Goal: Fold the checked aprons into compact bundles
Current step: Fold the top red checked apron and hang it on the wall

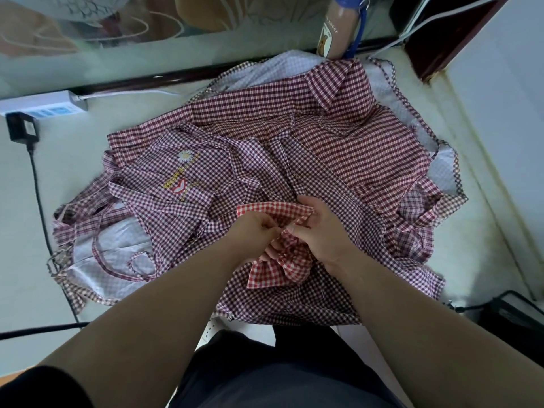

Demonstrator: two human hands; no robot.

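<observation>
A pale tabletop (73, 187) filled most of the frame under even, soft light. Along its far edge ran a dark strip (147, 79), and above that, across the upper left, a frosted glass panel (117, 25) with a pale floral pattern. At the left edge lay a white power strip (44, 106) with a black plug (22, 126) beside it, its black cable (41, 213) trailing down the frame. A bottle (332, 33) with a bear label stood at top centre. Upper right showed a white cable (426, 22), dark reddish wood (441, 45) and a white wall (500, 113).
</observation>
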